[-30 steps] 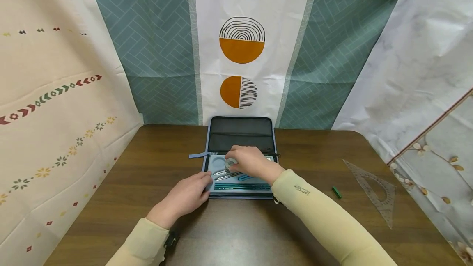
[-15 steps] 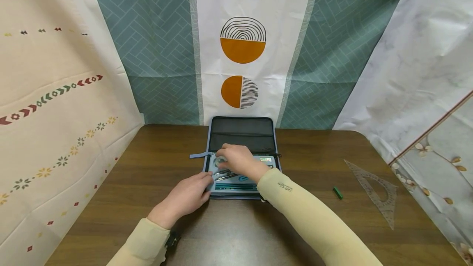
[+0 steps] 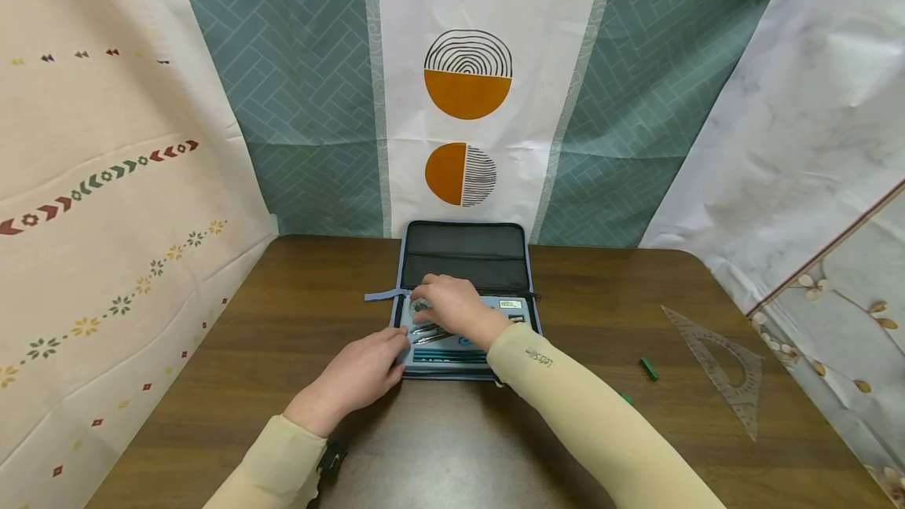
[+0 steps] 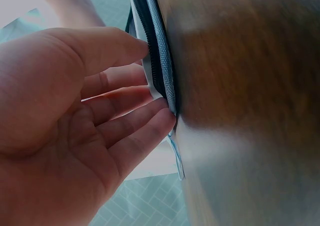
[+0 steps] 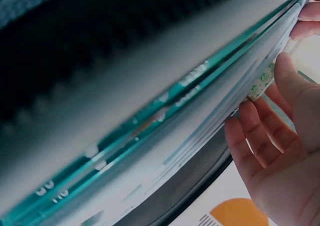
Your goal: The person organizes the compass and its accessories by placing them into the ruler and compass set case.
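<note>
An open zip case (image 3: 463, 258) lies at the far middle of the table, with a pale blue tray of stationery in its lower half. My right hand (image 3: 452, 306) pinches a small roll of tape (image 5: 262, 83) with green print, down at the round recess in the tray's far left corner. Whether it sits fully in the recess is hidden by the fingers. My left hand (image 3: 364, 368) rests its fingertips against the case's left edge, by the zip (image 4: 152, 51). Metal compasses (image 3: 427, 334) and teal pencils (image 3: 452, 356) lie in the tray.
A label-faced block (image 3: 511, 305) sits in the tray's far right. To the right on the table are a small green piece (image 3: 649, 369), another green piece (image 3: 626, 398) partly behind the right sleeve, and a clear set square (image 3: 728, 375). Patterned cloths hang around the table.
My right hand has moved left with the tape roll to the tray's far left corner, barely moving in the last half second. The left hand stays at the case's edge.
</note>
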### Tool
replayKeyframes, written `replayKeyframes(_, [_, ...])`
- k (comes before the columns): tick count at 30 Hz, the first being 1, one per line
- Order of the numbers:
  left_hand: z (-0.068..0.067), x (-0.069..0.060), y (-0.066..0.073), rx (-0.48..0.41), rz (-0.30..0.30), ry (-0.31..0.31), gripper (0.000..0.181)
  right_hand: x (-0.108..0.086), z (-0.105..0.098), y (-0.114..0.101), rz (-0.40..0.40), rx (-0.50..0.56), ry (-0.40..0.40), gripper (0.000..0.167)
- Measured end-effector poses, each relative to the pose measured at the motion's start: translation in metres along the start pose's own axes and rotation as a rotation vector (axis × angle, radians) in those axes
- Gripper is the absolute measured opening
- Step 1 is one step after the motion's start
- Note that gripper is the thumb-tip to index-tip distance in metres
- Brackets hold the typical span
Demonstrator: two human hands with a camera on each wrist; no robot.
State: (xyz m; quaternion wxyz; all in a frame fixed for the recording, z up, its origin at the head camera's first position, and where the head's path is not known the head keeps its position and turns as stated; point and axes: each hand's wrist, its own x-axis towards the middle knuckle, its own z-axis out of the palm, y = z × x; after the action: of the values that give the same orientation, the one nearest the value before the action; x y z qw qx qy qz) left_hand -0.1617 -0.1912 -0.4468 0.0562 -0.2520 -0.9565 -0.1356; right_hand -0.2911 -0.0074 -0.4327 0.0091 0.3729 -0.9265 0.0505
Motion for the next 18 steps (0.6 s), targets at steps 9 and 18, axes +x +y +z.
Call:
replayKeyframes(9, [0.0024,0.0005,-0.0012,-0.001,-0.002,0.01,0.028,0.0001,0.0022,0.0016,0.001,0.021,0.011,0.036])
replayKeyframes(18, [0.0018,-0.0001,-0.0013,0.005,0.014,0.02,0.027,-0.001,0.0056,0.0039,-0.001,0.021,0.019,0.039])
